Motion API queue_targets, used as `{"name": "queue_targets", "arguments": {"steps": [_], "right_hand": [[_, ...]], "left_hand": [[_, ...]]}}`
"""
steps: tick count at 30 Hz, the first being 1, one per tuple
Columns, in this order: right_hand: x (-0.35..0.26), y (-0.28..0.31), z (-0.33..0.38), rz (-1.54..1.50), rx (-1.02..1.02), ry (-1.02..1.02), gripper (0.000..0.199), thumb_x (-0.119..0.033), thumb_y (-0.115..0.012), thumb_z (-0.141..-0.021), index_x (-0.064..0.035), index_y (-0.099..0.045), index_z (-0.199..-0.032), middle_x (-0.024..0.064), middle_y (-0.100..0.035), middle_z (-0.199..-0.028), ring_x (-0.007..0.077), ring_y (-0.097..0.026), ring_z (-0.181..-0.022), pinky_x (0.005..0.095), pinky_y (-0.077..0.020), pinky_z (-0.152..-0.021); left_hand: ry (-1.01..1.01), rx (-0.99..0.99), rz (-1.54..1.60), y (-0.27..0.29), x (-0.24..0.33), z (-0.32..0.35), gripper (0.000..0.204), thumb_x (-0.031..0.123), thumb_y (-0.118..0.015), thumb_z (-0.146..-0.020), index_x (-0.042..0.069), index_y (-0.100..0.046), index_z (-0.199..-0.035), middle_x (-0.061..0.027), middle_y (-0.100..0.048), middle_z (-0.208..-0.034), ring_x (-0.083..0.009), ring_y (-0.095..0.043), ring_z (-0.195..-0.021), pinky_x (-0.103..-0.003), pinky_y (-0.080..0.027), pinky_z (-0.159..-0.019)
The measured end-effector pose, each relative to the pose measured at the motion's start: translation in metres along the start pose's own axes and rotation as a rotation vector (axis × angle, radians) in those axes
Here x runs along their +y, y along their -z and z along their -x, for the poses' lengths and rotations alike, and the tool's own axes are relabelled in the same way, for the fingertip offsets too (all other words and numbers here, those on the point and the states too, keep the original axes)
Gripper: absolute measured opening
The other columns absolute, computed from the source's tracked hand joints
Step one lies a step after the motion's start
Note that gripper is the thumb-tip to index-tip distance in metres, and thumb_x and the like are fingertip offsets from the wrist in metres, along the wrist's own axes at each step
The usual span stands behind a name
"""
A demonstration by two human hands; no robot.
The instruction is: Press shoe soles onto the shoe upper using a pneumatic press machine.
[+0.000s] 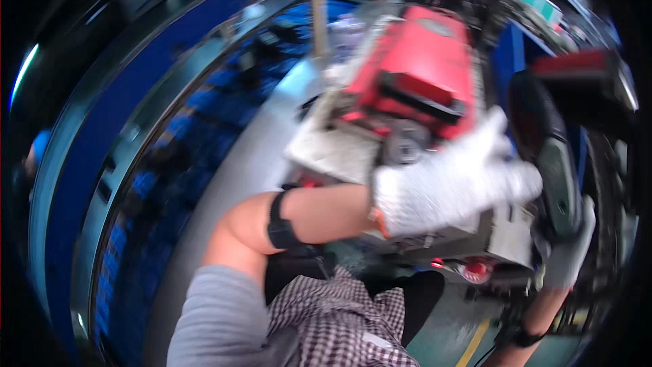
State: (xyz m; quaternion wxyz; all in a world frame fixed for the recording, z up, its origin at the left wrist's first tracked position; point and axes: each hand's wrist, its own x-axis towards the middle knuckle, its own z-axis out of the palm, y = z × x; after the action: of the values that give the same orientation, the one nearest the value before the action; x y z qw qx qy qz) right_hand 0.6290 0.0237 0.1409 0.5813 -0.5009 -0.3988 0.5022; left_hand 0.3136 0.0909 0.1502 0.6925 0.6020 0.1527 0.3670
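The picture is blurred by motion. My left hand (451, 187), in a white knit glove, reaches across to the right over a red machine (414, 71) with grey metal parts. Its thumb points up and its fingertips meet a dark, elongated power tool (547, 149); the blur hides whether they grip it. My right hand (569, 258), in a grey glove, comes up from the lower right and is closed around the lower end of that tool. A black strap (280, 221) circles my left forearm.
A grey walkway (231, 183) runs beside blue racks (183, 136) on the left. A red and black block (584, 71) sits at the upper right. A yellow floor line (475, 343) shows at the bottom. My checked shirt (339, 319) fills the lower middle.
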Motion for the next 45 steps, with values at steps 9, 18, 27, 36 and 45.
{"name": "queue_targets", "arguments": {"steps": [9,18,27,36,45], "right_hand": [[0.067,-0.211,0.041,0.666,-0.556,0.599,0.067,-0.027,-0.051,-0.097,0.0041,-0.043,-0.155,0.0176,-0.046,-0.157,0.0287,-0.047,-0.142,0.0440,-0.0313,-0.122],[0.157,-0.165,-0.009,1.060,0.011,0.872,0.035,0.005,-0.059,-0.092,0.0042,-0.066,-0.126,0.0188,-0.068,-0.119,0.0345,-0.063,-0.113,0.0426,-0.0465,-0.106],[0.172,-0.163,-0.011,1.052,0.160,0.819,0.021,0.002,-0.056,-0.097,0.0084,-0.068,-0.113,0.0173,-0.066,-0.103,0.0293,-0.063,-0.095,0.0392,-0.0515,-0.090],[0.186,-0.150,-0.014,0.844,0.201,0.661,0.027,-0.007,-0.048,-0.111,0.0064,-0.061,-0.130,0.0122,-0.064,-0.123,0.0185,-0.065,-0.111,0.0336,-0.0537,-0.101],[0.185,-0.163,-0.019,0.771,0.210,0.749,0.023,-0.002,-0.052,-0.106,0.0072,-0.065,-0.122,0.0124,-0.067,-0.114,0.0200,-0.065,-0.103,0.0326,-0.0522,-0.094]], "left_hand": [[-0.442,0.813,0.701,0.033,-0.012,0.157,0.035,0.021,-0.066,-0.095,0.004,-0.062,-0.125,-0.0054,-0.068,-0.112,-0.0162,-0.067,-0.101,-0.035,-0.056,-0.091],[0.052,1.458,0.209,0.340,-0.050,0.254,0.032,0.025,-0.078,-0.078,0.011,-0.062,-0.103,-0.0049,-0.064,-0.097,-0.0230,-0.067,-0.082,-0.047,-0.059,-0.075],[0.422,1.607,-1.066,0.516,-0.089,0.286,0.095,0.031,-0.068,-0.089,0.003,-0.018,-0.164,-0.0309,-0.048,-0.153,-0.0456,-0.047,-0.143,-0.045,-0.040,-0.117],[0.637,1.268,-1.031,0.411,-0.082,0.299,0.093,0.049,-0.060,-0.093,0.005,-0.021,-0.165,-0.0261,-0.037,-0.164,-0.0413,-0.038,-0.151,-0.048,-0.031,-0.124],[-0.218,2.306,-0.399,0.397,-0.084,0.484,0.110,0.044,-0.083,-0.083,-0.009,-0.024,-0.159,-0.0259,-0.040,-0.161,-0.0355,-0.044,-0.146,-0.038,-0.034,-0.121]]}}
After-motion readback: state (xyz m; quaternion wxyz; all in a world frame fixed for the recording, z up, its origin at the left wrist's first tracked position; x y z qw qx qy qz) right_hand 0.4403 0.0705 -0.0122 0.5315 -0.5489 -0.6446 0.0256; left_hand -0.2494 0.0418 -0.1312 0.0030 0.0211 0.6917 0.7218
